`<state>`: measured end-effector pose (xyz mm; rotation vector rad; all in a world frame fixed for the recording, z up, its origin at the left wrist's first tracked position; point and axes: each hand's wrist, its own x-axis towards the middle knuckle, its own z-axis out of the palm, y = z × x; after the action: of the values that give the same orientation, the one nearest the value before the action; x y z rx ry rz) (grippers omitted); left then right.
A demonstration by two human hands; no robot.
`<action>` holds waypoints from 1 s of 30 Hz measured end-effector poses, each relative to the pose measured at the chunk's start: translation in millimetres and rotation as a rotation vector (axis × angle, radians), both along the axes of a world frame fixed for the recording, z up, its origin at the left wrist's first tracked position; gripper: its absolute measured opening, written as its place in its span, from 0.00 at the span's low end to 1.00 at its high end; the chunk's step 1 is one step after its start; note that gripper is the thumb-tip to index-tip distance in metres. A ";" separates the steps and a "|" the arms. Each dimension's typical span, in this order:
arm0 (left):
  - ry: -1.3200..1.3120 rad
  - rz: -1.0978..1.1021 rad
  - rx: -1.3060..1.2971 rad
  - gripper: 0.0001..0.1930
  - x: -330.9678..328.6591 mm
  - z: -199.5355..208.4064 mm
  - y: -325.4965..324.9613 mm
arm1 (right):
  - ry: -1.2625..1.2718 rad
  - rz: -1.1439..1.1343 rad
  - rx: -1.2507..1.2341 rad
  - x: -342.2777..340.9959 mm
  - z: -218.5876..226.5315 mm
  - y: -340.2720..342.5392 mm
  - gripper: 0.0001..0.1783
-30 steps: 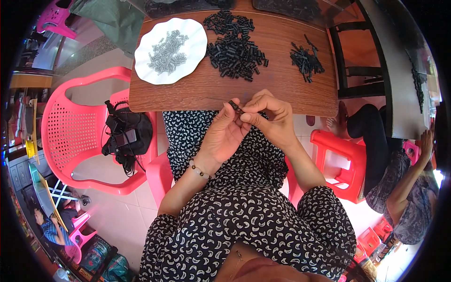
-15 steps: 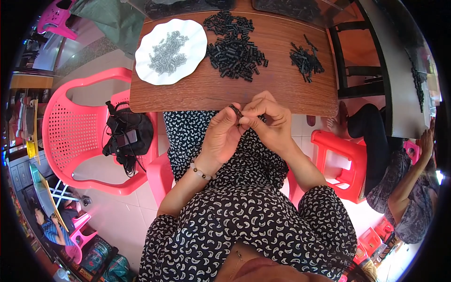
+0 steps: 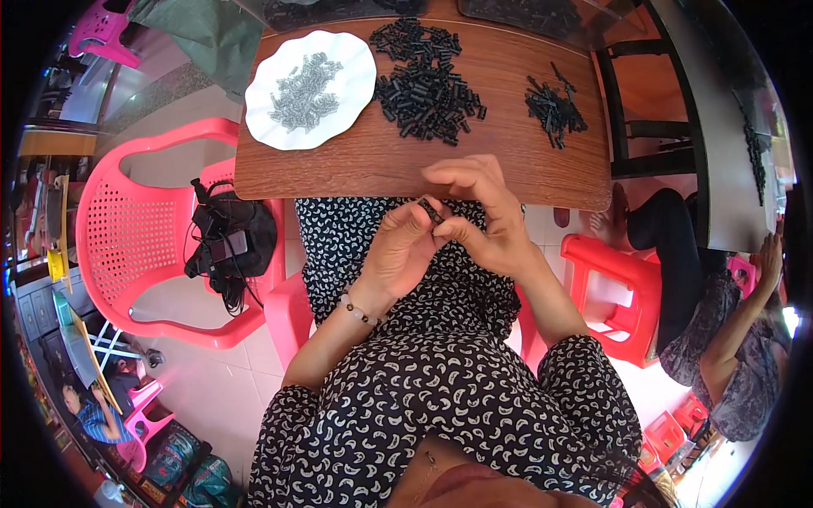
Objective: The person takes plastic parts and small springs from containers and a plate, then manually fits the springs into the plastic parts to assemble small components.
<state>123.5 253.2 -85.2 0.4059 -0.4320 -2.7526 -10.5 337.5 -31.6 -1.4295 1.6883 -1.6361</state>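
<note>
My left hand (image 3: 400,245) pinches a small dark cylindrical part (image 3: 432,212) between thumb and fingers, just off the table's near edge above my lap. Close beside it is my right hand (image 3: 495,222), its thumb tip at the part and its fingers raised and spread apart. Beyond my hands, a heap of short black tubular pieces (image 3: 430,103) lies on the brown table (image 3: 339,179). On the left, a white scalloped plate (image 3: 356,95) carries many small silvery coil-like pieces (image 3: 305,91). A smaller pile of thin black parts (image 3: 555,112) lies at the table's right.
Clear bins (image 3: 533,19) with dark pieces stand along the far edge. To the left, a pink chair (image 3: 135,220) holds a black bag with cables (image 3: 233,241). A red stool (image 3: 618,292) and a seated person (image 3: 728,356) are at the right.
My right fingers have lifted away from the dark part and spread, leaving only the thumb by it. The left hand keeps its pinch, slightly lower.
</note>
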 end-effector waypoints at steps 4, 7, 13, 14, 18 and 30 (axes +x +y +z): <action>0.026 -0.043 -0.022 0.06 -0.8 -0.2 1.8 | 0.228 0.122 -0.037 -11.6 -8.1 0.1 0.25; 0.004 -0.040 -0.018 0.05 -0.6 2.5 4.0 | 0.099 0.233 0.036 -10.5 -14.4 3.0 0.26; -0.029 -0.031 -0.004 0.05 -0.3 3.6 8.5 | 0.107 0.190 -0.017 -7.3 -13.3 2.5 0.24; -0.042 -0.031 0.003 0.05 -0.4 4.7 9.0 | 0.107 0.183 -0.010 -7.2 -12.6 2.8 0.24; 0.002 -0.002 -0.009 0.05 -0.7 7.5 12.4 | 0.085 0.212 -0.003 -9.0 -8.7 4.8 0.21; 0.045 -0.051 -0.003 0.09 -2.4 1.6 12.8 | -0.041 0.196 0.015 -6.3 -8.2 5.3 0.20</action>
<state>121.1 266.0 -83.6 0.3359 -0.4411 -2.8039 -16.7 342.8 -39.8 -1.4927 1.4838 -1.5323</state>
